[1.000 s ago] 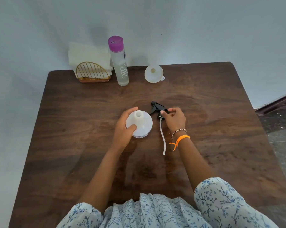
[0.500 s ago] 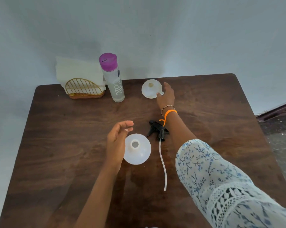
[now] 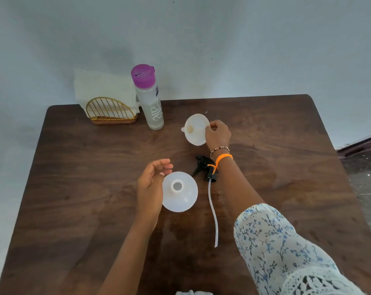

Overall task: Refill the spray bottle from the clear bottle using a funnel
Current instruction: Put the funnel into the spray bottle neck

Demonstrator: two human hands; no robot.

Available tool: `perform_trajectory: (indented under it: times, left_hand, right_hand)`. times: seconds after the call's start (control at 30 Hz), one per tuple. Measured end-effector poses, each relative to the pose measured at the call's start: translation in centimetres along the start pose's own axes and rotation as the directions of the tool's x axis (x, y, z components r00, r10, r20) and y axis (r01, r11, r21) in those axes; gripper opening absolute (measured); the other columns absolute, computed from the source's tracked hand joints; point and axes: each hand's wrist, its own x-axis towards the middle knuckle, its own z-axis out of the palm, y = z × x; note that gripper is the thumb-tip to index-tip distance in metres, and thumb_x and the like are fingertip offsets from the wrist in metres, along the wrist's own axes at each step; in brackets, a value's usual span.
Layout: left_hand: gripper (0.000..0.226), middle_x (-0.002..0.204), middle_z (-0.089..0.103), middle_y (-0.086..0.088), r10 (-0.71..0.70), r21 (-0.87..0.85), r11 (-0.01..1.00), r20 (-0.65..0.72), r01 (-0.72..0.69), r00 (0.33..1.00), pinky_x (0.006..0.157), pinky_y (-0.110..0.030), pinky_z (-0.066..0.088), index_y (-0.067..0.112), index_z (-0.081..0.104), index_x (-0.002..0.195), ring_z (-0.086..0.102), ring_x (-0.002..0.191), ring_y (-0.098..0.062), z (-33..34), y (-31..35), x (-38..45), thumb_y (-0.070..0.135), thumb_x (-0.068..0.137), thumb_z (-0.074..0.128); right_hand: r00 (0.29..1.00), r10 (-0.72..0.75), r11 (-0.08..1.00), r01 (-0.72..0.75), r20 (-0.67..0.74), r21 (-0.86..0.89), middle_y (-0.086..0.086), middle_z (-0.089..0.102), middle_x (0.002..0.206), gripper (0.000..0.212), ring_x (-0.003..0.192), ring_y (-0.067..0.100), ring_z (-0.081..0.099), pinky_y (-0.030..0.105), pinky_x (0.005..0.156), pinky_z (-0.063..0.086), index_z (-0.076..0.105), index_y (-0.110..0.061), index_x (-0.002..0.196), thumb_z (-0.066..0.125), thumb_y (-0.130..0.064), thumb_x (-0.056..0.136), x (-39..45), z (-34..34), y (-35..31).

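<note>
The white spray bottle [image 3: 180,192] stands uncapped in the middle of the brown table [image 3: 286,145], its round neck open to the top. My left hand [image 3: 151,185] rests beside its left flank, fingers spread and loosely touching it. My right hand [image 3: 218,134] pinches the rim of the white funnel [image 3: 195,128] and holds it tilted above the table, behind the bottle. The black spray head [image 3: 204,166] with its long clear tube [image 3: 213,211] lies flat to the right of the bottle, partly under my right wrist. The clear bottle [image 3: 151,105] with a purple cap stands at the back.
A gold wire napkin holder [image 3: 111,113] with white napkins sits at the table's back left, next to the clear bottle. A pale wall rises right behind the table. Floor and a dark furniture edge [image 3: 361,145] show at the right.
My right hand let go of the spray head, reached back to the funnel, gripped its rim and lifted it tilted. My left hand loosened from around the spray bottle.
</note>
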Motion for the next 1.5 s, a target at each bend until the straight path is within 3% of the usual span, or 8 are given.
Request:
perform_trajectory:
  times: [0.2, 0.33, 0.47, 0.7, 0.93, 1.13, 1.23, 1.5]
  left_hand:
    - [0.047, 0.103, 0.065, 0.012, 0.058, -0.050, 0.997, -0.036, -0.059, 0.998, 0.089, -0.021, 0.048, 0.029, 0.059, 0.105, 0.060, 0.101, -0.001, -0.1, 0.1, -2.4, -0.009, 0.089, 0.037]
    - [0.046, 0.103, 0.062, 0.018, 0.030, -0.034, 0.999, -0.031, -0.031, 0.999, 0.088, -0.021, 0.048, 0.030, 0.057, 0.107, 0.058, 0.103, -0.001, -0.4, -0.1, -3.6, -0.009, 0.086, 0.043]
    - [0.045, 0.105, 0.059, 0.017, -0.017, 0.016, 1.000, 0.010, 0.017, 1.000, 0.085, -0.015, 0.042, 0.030, 0.054, 0.110, 0.054, 0.111, -0.006, -0.5, -0.4, -4.5, -0.008, 0.085, 0.047]
    - [0.047, 0.125, 0.055, 0.011, -0.002, 0.098, 0.995, 0.060, -0.003, 0.998, 0.100, -0.028, 0.039, 0.035, 0.050, 0.112, 0.047, 0.122, -0.009, -0.4, -0.5, -4.8, 0.001, 0.083, 0.063]
    - [0.045, 0.128, 0.056, 0.010, 0.063, 0.112, 0.991, 0.059, -0.070, 0.996, 0.102, -0.034, 0.043, 0.031, 0.052, 0.119, 0.050, 0.119, -0.010, -0.6, 0.0, -4.8, 0.016, 0.081, 0.070]
    - [0.035, 0.117, 0.064, 0.001, 0.122, 0.055, 0.991, 0.055, -0.125, 0.991, 0.094, -0.041, 0.050, 0.025, 0.060, 0.109, 0.058, 0.111, -0.019, -0.5, 0.4, -4.6, 0.014, 0.078, 0.073]
    - [0.037, 0.118, 0.065, -0.006, 0.120, 0.065, 0.991, 0.023, -0.121, 0.993, 0.093, -0.042, 0.052, 0.016, 0.061, 0.114, 0.060, 0.108, -0.021, -0.2, 0.2, -4.4, 0.015, 0.079, 0.072]
    - [0.037, 0.114, 0.064, 0.002, 0.082, 0.024, 0.996, 0.078, -0.084, 0.994, 0.092, -0.038, 0.051, 0.022, 0.059, 0.111, 0.059, 0.109, -0.019, -0.6, 0.0, -4.2, 0.013, 0.078, 0.073]
  right_hand:
    - [0.995, -0.092, 0.986, 0.096, -0.036, 0.136, 0.004, 0.065, 0.085, 0.016, 0.079, 0.012, 0.055, 0.002, 0.052, 0.037, 0.069, -0.003, 0.093, 0.056, -0.009, 0.086, -5.0, -2.5, 0.1]
    - [0.992, -0.125, 0.951, 0.128, -0.027, 0.282, 0.006, 0.067, 0.088, 0.017, 0.081, 0.013, 0.059, 0.020, 0.066, 0.045, 0.069, -0.005, 0.097, 0.057, -0.009, 0.085, -7.9, -4.4, -0.5]
    - [0.979, -0.202, 0.911, 0.177, 0.029, 0.372, 0.008, 0.066, 0.091, 0.021, 0.073, 0.013, 0.054, 0.019, 0.057, 0.042, 0.067, -0.015, 0.099, 0.057, -0.006, 0.082, -10.4, -6.4, -0.9]
    - [0.954, -0.287, 0.928, 0.254, 0.089, 0.272, 0.006, 0.068, 0.088, 0.021, 0.084, 0.019, 0.061, 0.034, 0.069, 0.056, 0.070, -0.017, 0.093, 0.058, -0.006, 0.080, -13.3, -8.1, -1.8]
    - [0.913, -0.405, 0.908, 0.396, 0.045, 0.137, -0.010, 0.058, 0.070, 0.019, 0.065, 0.004, 0.052, 0.013, 0.057, 0.043, 0.070, -0.011, 0.095, 0.059, -0.006, 0.081, -14.5, -8.0, -2.9]
    - [0.872, -0.484, 0.875, 0.481, 0.071, 0.056, -0.010, 0.055, 0.064, 0.017, 0.059, 0.004, 0.049, 0.010, 0.055, 0.040, 0.071, -0.012, 0.090, 0.060, -0.006, 0.078, -15.2, -6.8, -2.6]
    - [0.867, -0.492, 0.870, 0.492, 0.075, 0.025, -0.012, 0.053, 0.064, 0.017, 0.058, 0.003, 0.047, 0.011, 0.056, 0.037, 0.070, -0.014, 0.090, 0.060, -0.007, 0.078, -15.3, -6.3, -2.2]
    - [0.860, -0.495, 0.869, 0.492, 0.125, 0.054, -0.011, 0.053, 0.063, 0.011, 0.058, 0.004, 0.047, 0.007, 0.053, 0.036, 0.067, -0.012, 0.084, 0.056, -0.015, 0.087, -15.1, -6.6, -1.8]
